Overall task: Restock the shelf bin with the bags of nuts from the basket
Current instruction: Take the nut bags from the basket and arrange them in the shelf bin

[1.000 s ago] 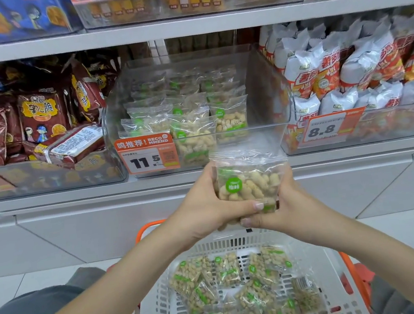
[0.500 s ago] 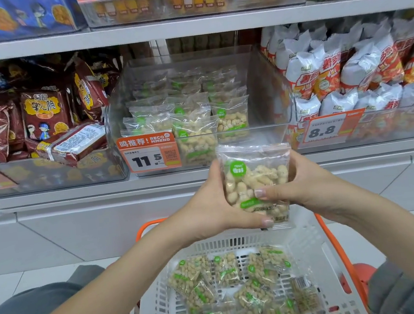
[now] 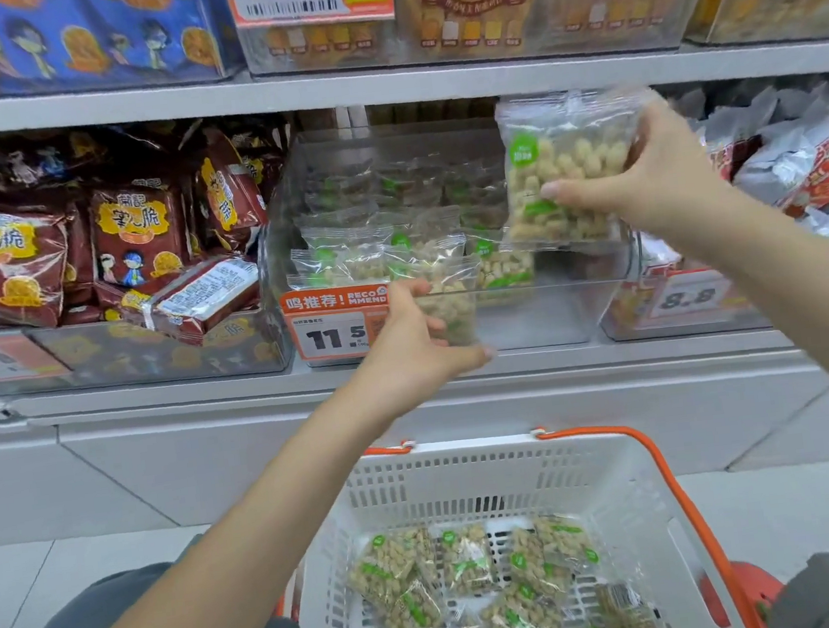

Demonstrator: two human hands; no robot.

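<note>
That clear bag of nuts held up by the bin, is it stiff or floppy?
Probably floppy: the bag of nuts is thin clear film, loosely filled. It looks light, since the right hand alone pinches it aloft. The glossy film may be slippery.

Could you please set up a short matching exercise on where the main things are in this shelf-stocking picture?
Things:
1. right hand
2. left hand
3. basket
4. red snack packs

Places:
A. on the shelf, left of the clear bin
B. below the shelf, holding bags of nuts
C. at the bin's front wall
D. raised, gripping a bag of nuts

Pairs: 1-D, 2-C, 3-B, 4-A
</note>
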